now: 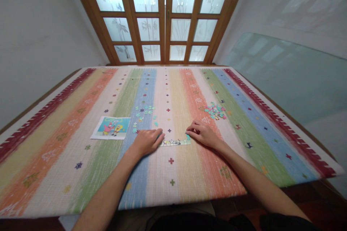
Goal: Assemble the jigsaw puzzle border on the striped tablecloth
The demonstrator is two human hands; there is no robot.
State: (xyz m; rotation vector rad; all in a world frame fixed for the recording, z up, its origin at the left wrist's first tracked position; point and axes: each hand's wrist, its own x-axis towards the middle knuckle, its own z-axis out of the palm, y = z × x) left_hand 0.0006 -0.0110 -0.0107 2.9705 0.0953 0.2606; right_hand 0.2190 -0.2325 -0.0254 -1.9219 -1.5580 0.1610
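Note:
A joined strip of jigsaw puzzle pieces lies on the striped tablecloth between my hands, with teal pieces rising from its right end. My right hand pinches at the top of those teal pieces, thumb and forefinger together on a puzzle piece. At the strip's left end rests my left hand, fingers curled together and covering that end. A sliver of teal shows between its thumb and forefinger, mostly hidden. Loose teal pieces are scattered just beyond my left hand.
To the left lies a printed cartoon picture. A heap of loose puzzle pieces sits beyond my right hand. The striped tablecloth covers the table. Wooden glass-paned doors stand behind, and a pale glass panel leans at right.

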